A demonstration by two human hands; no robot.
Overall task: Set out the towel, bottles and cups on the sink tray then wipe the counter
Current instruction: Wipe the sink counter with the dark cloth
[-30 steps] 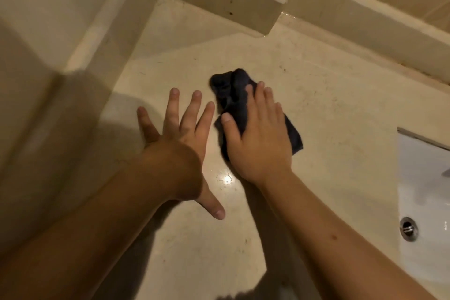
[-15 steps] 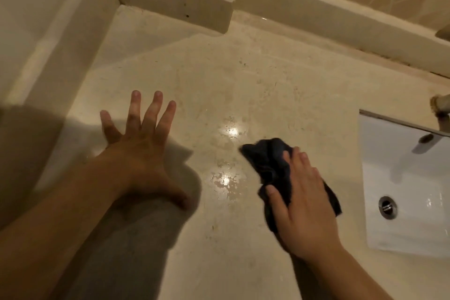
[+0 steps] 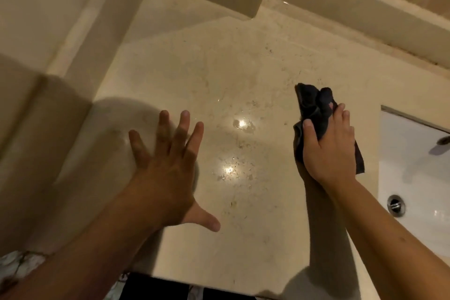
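A dark cloth [image 3: 314, 105] lies bunched on the beige stone counter [image 3: 243, 68], just left of the sink. My right hand [image 3: 328, 148] presses down on it, palm and fingers over the cloth, thumb on its left edge. The cloth's far end sticks out crumpled beyond my fingertips. My left hand [image 3: 168, 168] is spread wide with straight fingers at the counter's left side and holds nothing. No towel, bottles, cups or tray are in view.
A white sink basin [image 3: 414, 165] with a metal drain [image 3: 396, 204] lies at the right. A raised stone ledge [image 3: 353, 14] runs along the back, a wall [image 3: 48, 19] bounds the left. Wet spots [image 3: 241, 124] gleam mid-counter. The counter's front edge [image 3: 194, 282] is near the bottom.
My right hand has slid the cloth from beside my left hand across the counter to the right, up next to the sink. My left hand stayed spread at the left.
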